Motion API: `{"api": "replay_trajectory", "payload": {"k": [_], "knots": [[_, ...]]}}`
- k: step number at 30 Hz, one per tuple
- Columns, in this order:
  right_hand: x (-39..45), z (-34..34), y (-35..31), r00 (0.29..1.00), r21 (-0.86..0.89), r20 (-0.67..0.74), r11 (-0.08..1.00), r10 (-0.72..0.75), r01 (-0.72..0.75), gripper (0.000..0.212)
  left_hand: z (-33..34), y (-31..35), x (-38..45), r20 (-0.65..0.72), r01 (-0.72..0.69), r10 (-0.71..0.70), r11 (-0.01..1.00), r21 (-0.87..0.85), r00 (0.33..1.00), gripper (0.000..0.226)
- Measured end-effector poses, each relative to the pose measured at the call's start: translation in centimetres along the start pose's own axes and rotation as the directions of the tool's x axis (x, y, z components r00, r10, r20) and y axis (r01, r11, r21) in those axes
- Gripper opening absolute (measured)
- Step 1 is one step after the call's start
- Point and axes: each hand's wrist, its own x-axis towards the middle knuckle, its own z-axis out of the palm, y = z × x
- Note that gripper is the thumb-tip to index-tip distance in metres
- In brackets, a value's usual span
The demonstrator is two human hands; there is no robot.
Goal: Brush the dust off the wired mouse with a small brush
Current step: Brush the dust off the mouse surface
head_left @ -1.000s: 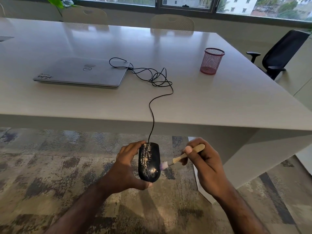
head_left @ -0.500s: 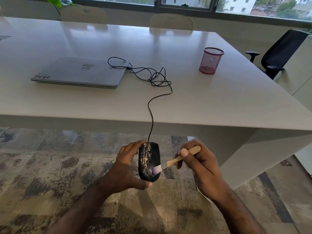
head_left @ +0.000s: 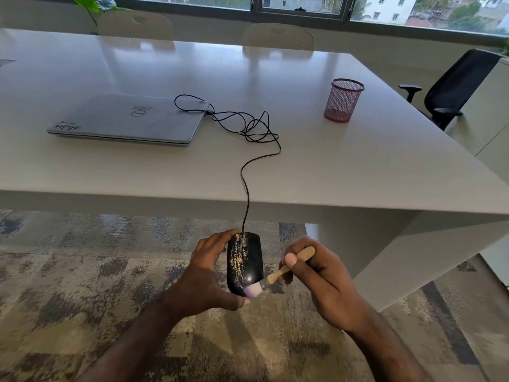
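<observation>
One wired mouse (head_left: pixel 243 262), black, speckled with pale dust mostly on its left half, held in the air below the near edge of the table (head_left: pixel 358 166), over the carpet (head_left: pixel 82 285). One small brush (head_left: pixel 278 274), wooden handle, pale purple bristles. Two hands in view.

The left hand (head_left: pixel 205 277) grasps the mouse from its left side: fingers curl over the far end by the cable exit, thumb runs under the near end, palm faces right. The right hand (head_left: pixel 322 279) pinches the brush handle, thumb on top, fingers wrapped beneath, handle end sticking up and out past the knuckles. The brush slants down and left from that grip; its bristles touch the near right part of the mouse, just above the left thumb tip. Both forearms come in from the bottom edge.

One cable (head_left: pixel 249 172) runs up from the gripped mouse, over the table edge, into a loose tangle, then on to the right side of one closed silver laptop (head_left: pixel 126 119), far up-left of the hands. One red mesh pen cup (head_left: pixel 343 100) stands far up-right of the grip. One black office chair (head_left: pixel 451 86) sits beyond the table's right corner; two pale chairs (head_left: pixel 278 37) stand at the far side.
</observation>
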Motion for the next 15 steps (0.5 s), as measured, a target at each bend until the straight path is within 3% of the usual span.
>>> {"api": "replay_trajectory", "payload": {"k": [4, 9, 15], "knots": [[0.2, -0.7, -0.1, 0.998, -0.015, -0.06, 1.0, -0.018, 0.017, 0.027, -0.1, 0.0, 0.0, 0.0, -0.004, 0.004, 1.0, 0.004, 1.0, 0.121], [1.0, -1.4, -0.3, 0.982, -0.097, -0.185, 0.995, -0.035, 0.017, 0.013, 0.0, 0.2, -0.1, 0.022, -0.003, 0.003, 1.0, 0.029, 1.0, 0.123], [1.8, -1.4, -0.4, 0.982, -0.244, -0.182, 0.966, 0.042, -0.087, 0.023, 0.2, 0.4, -0.3, 0.041, -0.027, 0.026, 0.999, 0.02, 0.999, 0.126]]}}
